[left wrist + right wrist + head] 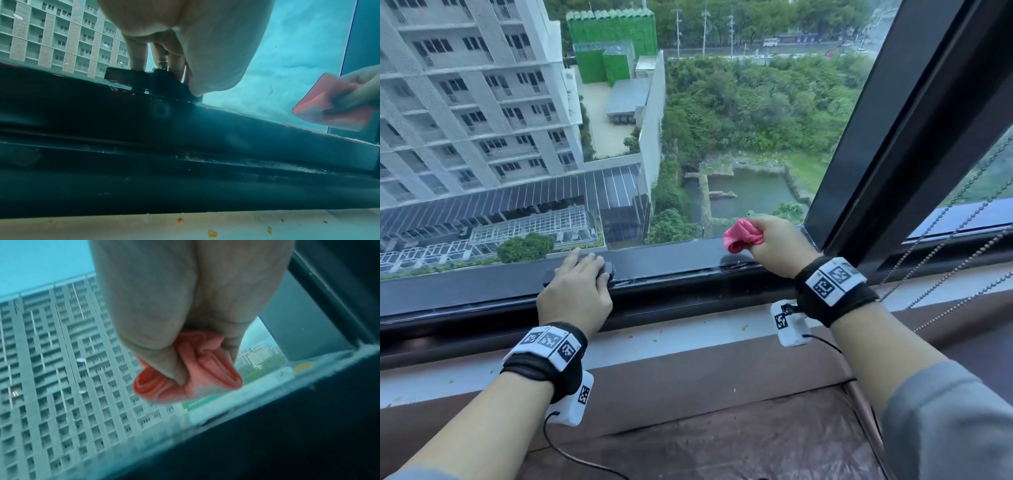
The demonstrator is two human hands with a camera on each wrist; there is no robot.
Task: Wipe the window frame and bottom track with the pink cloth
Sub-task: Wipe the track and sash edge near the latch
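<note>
The pink cloth (739, 236) is bunched in my right hand (760, 236), just above the right end of the black bottom frame (671, 260), beside the dark upright frame (893, 137). In the right wrist view the thumb and fingers of the right hand (185, 369) pinch the folded cloth (205, 369) over a dusty ledge (267, 382); whether it touches is unclear. My left hand (589, 263) lies over the black window handle (607, 270), fingers behind it and thumb at its end. The left wrist view shows the handle (127, 76), the gritty bottom track (226, 160) and the cloth (329, 104).
Bead chains of a blind (945, 246) hang at the right, close to my right wrist. A pale ledge with orange crumbs (211, 233) runs below the track, and a brown sill (722, 394) lies nearer me. A thin cable (571, 455) trails from the left wrist camera.
</note>
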